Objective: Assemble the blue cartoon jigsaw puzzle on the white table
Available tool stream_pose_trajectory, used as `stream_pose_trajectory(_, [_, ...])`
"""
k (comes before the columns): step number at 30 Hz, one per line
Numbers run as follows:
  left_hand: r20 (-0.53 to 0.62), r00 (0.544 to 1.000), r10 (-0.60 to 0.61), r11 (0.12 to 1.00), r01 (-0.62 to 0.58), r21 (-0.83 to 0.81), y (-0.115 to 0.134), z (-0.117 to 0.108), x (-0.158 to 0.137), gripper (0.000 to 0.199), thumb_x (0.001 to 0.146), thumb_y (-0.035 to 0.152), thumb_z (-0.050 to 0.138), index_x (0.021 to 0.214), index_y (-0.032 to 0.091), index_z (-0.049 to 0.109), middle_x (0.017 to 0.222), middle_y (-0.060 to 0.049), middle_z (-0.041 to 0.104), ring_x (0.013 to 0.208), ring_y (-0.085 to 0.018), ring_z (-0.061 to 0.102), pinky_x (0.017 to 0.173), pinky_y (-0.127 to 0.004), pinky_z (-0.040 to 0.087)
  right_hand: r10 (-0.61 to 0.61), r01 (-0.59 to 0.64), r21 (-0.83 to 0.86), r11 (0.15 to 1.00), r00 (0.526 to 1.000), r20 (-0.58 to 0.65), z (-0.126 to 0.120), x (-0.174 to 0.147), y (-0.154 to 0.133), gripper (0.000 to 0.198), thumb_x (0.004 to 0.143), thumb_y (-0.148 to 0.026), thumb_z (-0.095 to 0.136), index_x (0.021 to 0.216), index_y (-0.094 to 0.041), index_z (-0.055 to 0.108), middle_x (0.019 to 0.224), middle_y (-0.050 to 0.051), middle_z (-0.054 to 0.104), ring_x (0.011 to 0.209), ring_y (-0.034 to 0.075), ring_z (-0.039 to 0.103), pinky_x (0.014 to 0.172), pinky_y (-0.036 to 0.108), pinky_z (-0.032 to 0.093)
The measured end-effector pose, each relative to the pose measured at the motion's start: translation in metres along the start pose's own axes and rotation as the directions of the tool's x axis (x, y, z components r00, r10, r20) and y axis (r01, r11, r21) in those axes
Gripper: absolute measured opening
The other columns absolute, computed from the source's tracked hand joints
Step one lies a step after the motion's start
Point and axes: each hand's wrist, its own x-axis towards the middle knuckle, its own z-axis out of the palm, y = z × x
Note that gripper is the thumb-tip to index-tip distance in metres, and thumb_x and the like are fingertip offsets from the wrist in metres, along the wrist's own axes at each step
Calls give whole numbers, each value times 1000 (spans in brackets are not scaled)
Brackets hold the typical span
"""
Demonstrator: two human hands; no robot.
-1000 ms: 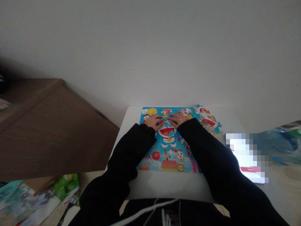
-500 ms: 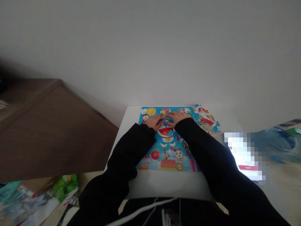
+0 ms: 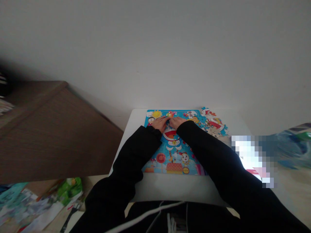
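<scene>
A jigsaw puzzle (image 3: 173, 150) with a blue cartoon picture lies flat on a small white table (image 3: 167, 189). My left hand (image 3: 159, 124) rests on its upper part, fingers stretched toward the right. Right beside it, my right hand (image 3: 177, 122) has its fingers bent down onto the puzzle. The fingertips of both hands meet just below the puzzle's top edge. Whatever lies under the right fingertips is hidden. Loose puzzle pieces (image 3: 215, 124) are heaped at the puzzle's upper right.
A brown wooden cabinet (image 3: 55, 136) stands to the left, and a wall (image 3: 155, 55) rises behind the table. On the right is a bright, pixelated object (image 3: 250, 158). Bags and papers (image 3: 36, 207) litter the floor at lower left. A white cable (image 3: 145, 216) crosses my lap.
My right hand has moved slightly left and its fingers have drawn in, closing the gap to my left hand. The left hand has stayed nearly in place, its fingers a little straighter.
</scene>
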Motion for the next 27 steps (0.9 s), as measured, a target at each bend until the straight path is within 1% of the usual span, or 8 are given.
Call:
stream_pose_trajectory(3, [-27,1000,7,1000,-7,-1,-4,2,0,46,77,12,41,123,13,45,122,-11,53,117,-20,45,98,-36,38,177,-173,76,982,983,-48,10,-2,13,38,89,-30,27,102,-14,59,89,12,67,77,22,63,66,31,46])
stream_pose_trajectory(5, [-24,999,42,999,-42,7,-6,4,1,46,77,12,41,122,14,46,122,-9,53,117,-20,45,99,-36,37,299,-262,307,915,951,-81,16,-3,25,37,87,-39,30,100,-19,59,80,7,68,70,20,63,60,28,47])
stream_pose_trajectory(7, [-12,995,94,996,-94,8,-9,6,2,43,77,12,41,120,15,50,122,-8,54,117,-20,45,101,-36,35,368,-257,554,792,925,-96,20,-4,36,39,89,-41,27,104,-21,56,81,5,68,70,18,64,60,27,48])
stream_pose_trajectory(10, [-18,992,126,992,-126,-4,-12,8,3,41,78,14,41,118,15,52,122,-7,53,118,-21,44,101,-38,36,397,-229,682,695,912,-99,15,-11,51,48,92,-37,11,115,-17,49,92,8,67,75,15,65,61,26,50])
stream_pose_trajectory(13, [-32,992,125,992,-125,-13,-13,10,3,41,78,14,40,118,16,52,124,-7,52,119,-21,44,99,-40,37,419,-254,578,775,892,-171,2,-30,65,46,91,-41,19,113,-18,52,96,8,66,81,17,64,66,27,49])
stream_pose_trajectory(18, [-39,991,129,991,-129,-21,-13,9,2,40,79,16,40,117,16,53,122,-7,54,119,-22,43,100,-41,36,353,-336,113,935,911,-212,-9,-61,90,33,86,-35,35,98,-20,63,92,10,67,86,26,62,75,36,46])
stream_pose_trajectory(23, [-23,991,129,992,-129,10,-11,8,3,41,78,15,41,117,14,53,123,-7,52,119,-22,43,100,-39,37,219,-208,69,976,935,-279,-2,-56,90,38,84,-31,40,112,-12,58,110,12,60,103,24,54,92,37,38])
stream_pose_trajectory(27, [-39,992,121,993,-120,22,-10,9,2,41,79,16,40,118,14,52,125,-7,51,119,-22,43,100,-39,37,61,-47,78,996,980,-191,7,-41,72,40,83,-35,44,113,-14,58,115,12,59,108,22,52,96,34,34])
